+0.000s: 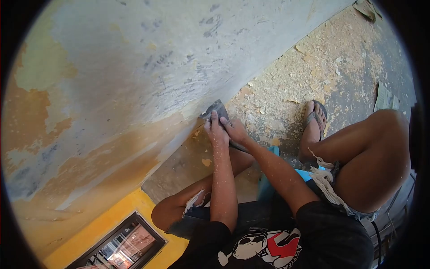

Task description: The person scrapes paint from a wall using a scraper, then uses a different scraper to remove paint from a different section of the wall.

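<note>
Both of my hands grip one dark, broad-bladed paint scraper (pixel 218 106), close to the foot of the wall. The edge of its blade meets the wall (pixel 134 67) low down, near where wall and floor join. My left hand (pixel 217 133) is closed on it, fingers stretched along the blade. Beside it, my right hand (pixel 237 133) is wrapped around the tool, which hides most of the handle. Pale dust speckles both forearms. The wall is patchy, with bare grey-white areas, dark scrape marks and leftover yellow-orange paint.
Peeled paint flakes (pixel 286 76) cover the floor along the wall. My foot in a flip-flop (pixel 316 117) rests on them. A light-blue object (pixel 267 179) is beneath me. A greenish scrap (pixel 386 97) lies at right, and a framed window or opening (pixel 123 244) is at lower left.
</note>
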`<state>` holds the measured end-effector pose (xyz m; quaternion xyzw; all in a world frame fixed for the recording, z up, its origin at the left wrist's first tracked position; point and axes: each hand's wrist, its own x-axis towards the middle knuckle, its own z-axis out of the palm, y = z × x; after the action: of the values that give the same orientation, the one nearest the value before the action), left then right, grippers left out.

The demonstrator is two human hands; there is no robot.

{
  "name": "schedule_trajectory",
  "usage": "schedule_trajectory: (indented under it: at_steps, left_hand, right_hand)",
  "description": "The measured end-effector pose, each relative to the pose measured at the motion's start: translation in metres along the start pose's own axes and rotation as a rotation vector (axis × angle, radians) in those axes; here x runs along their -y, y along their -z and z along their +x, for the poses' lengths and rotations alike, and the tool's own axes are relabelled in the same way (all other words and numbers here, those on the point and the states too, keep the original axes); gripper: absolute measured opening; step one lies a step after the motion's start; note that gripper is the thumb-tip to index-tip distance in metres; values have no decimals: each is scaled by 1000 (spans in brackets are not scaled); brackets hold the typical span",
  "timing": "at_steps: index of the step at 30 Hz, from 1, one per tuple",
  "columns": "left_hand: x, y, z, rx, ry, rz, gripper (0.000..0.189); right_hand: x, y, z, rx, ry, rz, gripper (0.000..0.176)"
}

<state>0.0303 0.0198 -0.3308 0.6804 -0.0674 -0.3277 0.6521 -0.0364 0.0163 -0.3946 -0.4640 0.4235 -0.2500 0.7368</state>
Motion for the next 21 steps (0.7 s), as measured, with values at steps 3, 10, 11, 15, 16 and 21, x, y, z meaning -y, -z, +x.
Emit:
schedule_trajectory:
  at_steps: [3, 10, 11, 15, 16, 21]
  left_hand:
    - [-9, -2, 8, 179, -8, -40, 24]
    - [-31, -16, -6, 135, -159, -18, 27]
    - [-18, -7, -1, 132, -130, 69, 27]
    - [-15, -28, -27, 71, 57, 69, 27]
    - [-6, -24, -25, 15, 76, 40, 27]
    - [6, -11, -2, 28, 51, 39, 26]
  right_hand:
    - [1, 0, 11, 1, 80, -9, 62]
    - [46, 3, 0, -65, 126, 78, 63]
    - [46, 4, -5, -66, 142, 77, 63]
    - [-3, 8, -13, -86, -41, -37, 71]
    - [-13, 8, -14, -33, -116, -92, 73]
    - [5, 11, -4, -2, -151, -76, 75]
